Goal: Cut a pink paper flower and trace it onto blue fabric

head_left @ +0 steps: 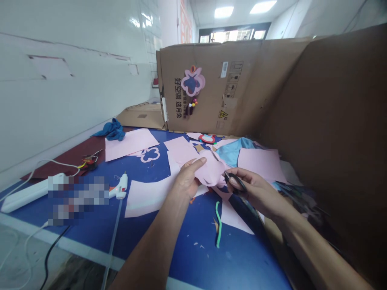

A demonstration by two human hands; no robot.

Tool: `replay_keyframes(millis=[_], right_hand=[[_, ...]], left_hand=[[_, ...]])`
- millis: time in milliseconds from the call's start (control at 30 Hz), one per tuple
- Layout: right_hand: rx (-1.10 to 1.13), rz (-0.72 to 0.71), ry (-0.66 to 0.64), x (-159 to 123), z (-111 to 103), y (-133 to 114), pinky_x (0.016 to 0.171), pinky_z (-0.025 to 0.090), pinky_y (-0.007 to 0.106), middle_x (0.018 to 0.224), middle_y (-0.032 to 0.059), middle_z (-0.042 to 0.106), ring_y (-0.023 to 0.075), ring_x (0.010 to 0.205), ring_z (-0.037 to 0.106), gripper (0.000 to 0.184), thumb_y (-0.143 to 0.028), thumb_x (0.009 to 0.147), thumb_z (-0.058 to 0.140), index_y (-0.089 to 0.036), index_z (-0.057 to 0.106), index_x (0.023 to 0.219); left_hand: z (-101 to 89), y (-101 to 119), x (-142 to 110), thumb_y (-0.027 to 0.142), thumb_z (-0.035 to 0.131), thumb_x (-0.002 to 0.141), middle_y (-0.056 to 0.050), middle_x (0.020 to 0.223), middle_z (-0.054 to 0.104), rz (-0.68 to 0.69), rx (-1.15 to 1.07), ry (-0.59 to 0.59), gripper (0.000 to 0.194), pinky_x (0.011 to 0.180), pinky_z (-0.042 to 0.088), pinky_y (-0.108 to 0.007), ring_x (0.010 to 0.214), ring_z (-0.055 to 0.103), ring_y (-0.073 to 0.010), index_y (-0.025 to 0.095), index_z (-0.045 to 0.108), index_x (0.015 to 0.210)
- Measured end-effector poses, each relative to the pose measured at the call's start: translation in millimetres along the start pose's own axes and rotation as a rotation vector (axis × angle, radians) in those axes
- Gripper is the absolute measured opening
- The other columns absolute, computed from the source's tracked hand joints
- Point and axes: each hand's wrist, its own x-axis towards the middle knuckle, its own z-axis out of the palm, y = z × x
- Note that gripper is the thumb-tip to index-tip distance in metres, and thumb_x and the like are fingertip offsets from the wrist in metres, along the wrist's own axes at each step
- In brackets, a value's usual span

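Note:
My left hand (190,176) pinches a pink paper piece (209,171) with a rounded outline, thumb on top and fingers beneath. Black-handled scissors (237,182) are in my right hand (249,186), their blades at the right edge of that paper. How far the blades stand apart is hard to make out. Under and around both hands lie several pink sheets (148,195). A green fuzzy stem (218,225) rests on the blue table (193,257) below them, beside small paper scraps.
To the left are a white glue gun (121,186), a white power strip (33,195) and cords. A pink flower cutout (150,154) lies near a blue cloth (111,129). Tall cardboard (250,88) walls the back and right. Light-blue fabric (234,152) lies behind my hands.

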Motion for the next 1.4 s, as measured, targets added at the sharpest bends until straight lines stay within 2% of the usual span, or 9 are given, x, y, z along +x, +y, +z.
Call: replay_keyframes(millis=[133,233,333,433,567,733,933,1067,1400], right_hand=[[0.026,-0.028,0.048,3.0,4.3,4.0,0.065,0.034,0.03,0.08,0.0023,0.065,0.0171,0.072,0.051,0.049,-0.057,0.081,0.09,-0.02,0.072,0.106],[0.033,-0.049,0.068,5.0,6.7,7.8,0.065,0.037,0.03,0.081,0.0027,0.065,0.0179,0.074,0.053,0.049,-0.058,0.079,0.091,-0.021,0.073,0.106],[0.045,-0.056,0.084,7.1,8.0,12.1,0.064,0.038,0.03,0.08,0.0023,0.064,0.0179,0.073,0.053,0.05,-0.059,0.077,0.092,-0.021,0.073,0.104],[0.05,-0.057,0.074,8.5,8.5,15.1,0.064,0.037,0.028,0.08,0.0016,0.064,0.0163,0.072,0.051,0.049,-0.058,0.079,0.092,-0.021,0.073,0.105],[0.05,-0.049,0.063,8.0,8.9,15.6,0.063,0.035,0.028,0.08,0.0011,0.063,0.0147,0.07,0.048,0.048,-0.058,0.081,0.09,-0.021,0.073,0.106],[0.062,-0.036,0.062,6.3,9.9,13.0,0.065,0.036,0.028,0.08,0.0019,0.064,0.016,0.072,0.05,0.05,-0.059,0.078,0.091,-0.021,0.073,0.105],[0.082,-0.026,0.079,6.1,11.7,10.5,0.064,0.038,0.029,0.08,0.0019,0.063,0.0168,0.073,0.051,0.051,-0.058,0.074,0.094,-0.021,0.074,0.103],[0.083,-0.027,0.083,5.4,11.7,10.6,0.064,0.038,0.028,0.08,0.0016,0.063,0.0164,0.073,0.052,0.052,-0.058,0.073,0.095,-0.021,0.075,0.103],[0.081,-0.033,0.074,5.3,10.4,11.4,0.064,0.038,0.028,0.08,0.0011,0.062,0.0166,0.074,0.051,0.049,-0.058,0.075,0.094,-0.022,0.075,0.101]], left_hand=[[11.9,-7.7,-4.4,0.018,0.089,0.071,-0.012,0.107,0.082,0.041,-0.132,0.063,0.033,0.085,0.062,-0.034,0.096,0.077,-0.0248,0.014,0.078,0.102],[19.0,-12.1,-6.8,0.015,0.085,0.074,-0.011,0.111,0.082,0.048,-0.178,0.126,0.034,0.086,0.062,-0.033,0.102,0.078,-0.0255,0.015,0.077,0.106],[23.3,-15.8,-8.6,0.013,0.084,0.075,-0.01,0.108,0.083,0.032,-0.19,0.177,0.037,0.078,0.062,-0.032,0.093,0.079,-0.0238,0.015,0.076,0.111],[24.9,-17.8,-10.2,0.011,0.084,0.074,-0.009,0.101,0.083,0.07,-0.183,0.21,0.039,0.071,0.062,-0.029,0.081,0.079,-0.021,0.015,0.076,0.112],[24.7,-16.7,-11.0,0.009,0.085,0.07,-0.009,0.096,0.083,0.115,-0.147,0.224,0.041,0.066,0.061,-0.028,0.078,0.078,-0.0206,0.015,0.076,0.109],[23.1,-14.8,-10.3,0.01,0.084,0.07,-0.009,0.096,0.083,0.082,-0.11,0.256,0.04,0.062,0.059,-0.028,0.073,0.077,-0.0205,0.015,0.075,0.109],[22.5,-15.1,-10.9,0.012,0.084,0.071,-0.01,0.091,0.082,0.065,-0.082,0.228,0.037,0.062,0.059,-0.028,0.07,0.075,-0.0201,0.013,0.076,0.107],[23.8,-14.4,-11.6,0.011,0.082,0.073,-0.011,0.096,0.083,0.061,-0.083,0.249,0.035,0.063,0.06,-0.028,0.074,0.076,-0.0208,0.014,0.076,0.107],[25.6,-13.1,-13.3,0.009,0.081,0.072,-0.01,0.099,0.083,0.058,-0.096,0.265,0.039,0.062,0.058,-0.029,0.075,0.077,-0.0217,0.015,0.076,0.11]])
